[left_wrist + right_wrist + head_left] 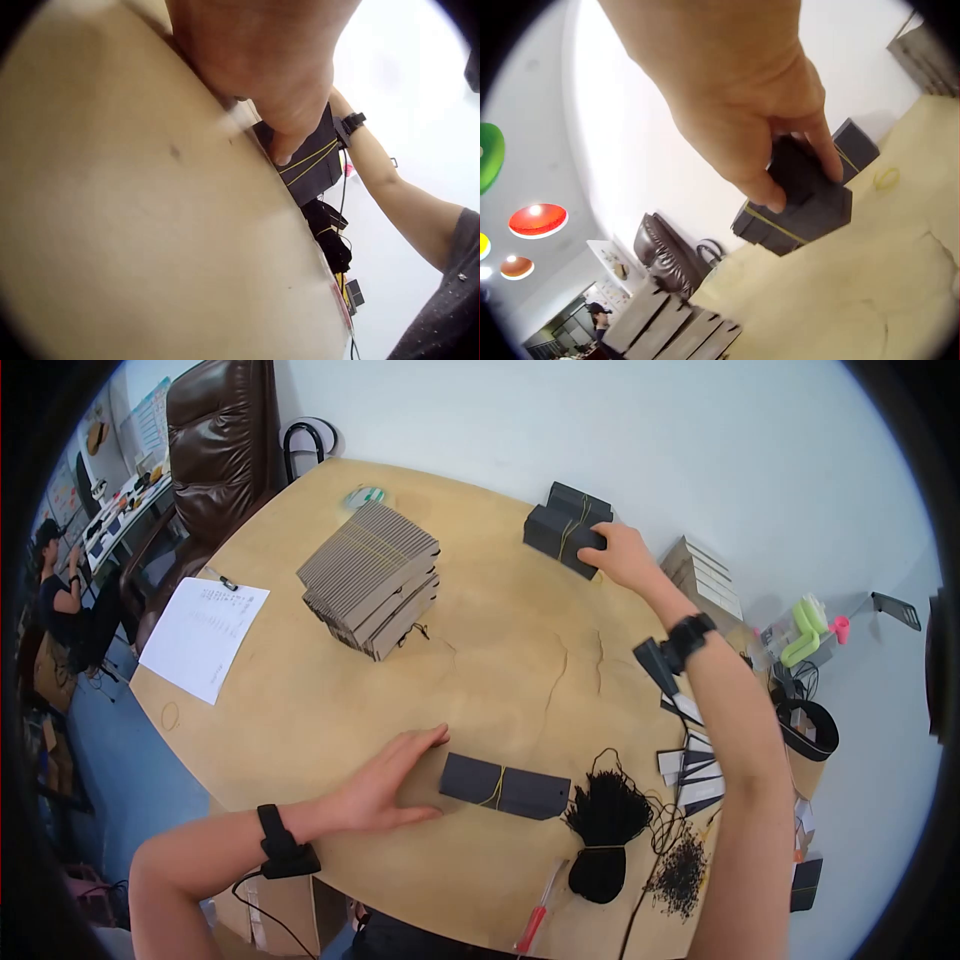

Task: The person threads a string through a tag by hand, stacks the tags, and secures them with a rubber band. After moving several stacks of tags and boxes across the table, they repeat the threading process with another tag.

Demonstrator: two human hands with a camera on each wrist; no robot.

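Right hand (625, 558): gripping the front far bundle (548, 530), thumb and fingers closing round its right end
Left hand (378, 788): spreading open beside the near bundle's left end
Place: front far bundle sitting at the table's (500, 690) wall side, before the back far bundle (582, 500); near bundle (472, 780) lying by the cord hank (605, 810)
Long axes: front far and near bundles both running left-right, right ends slanting nearer
Count: three black bundles, one hank
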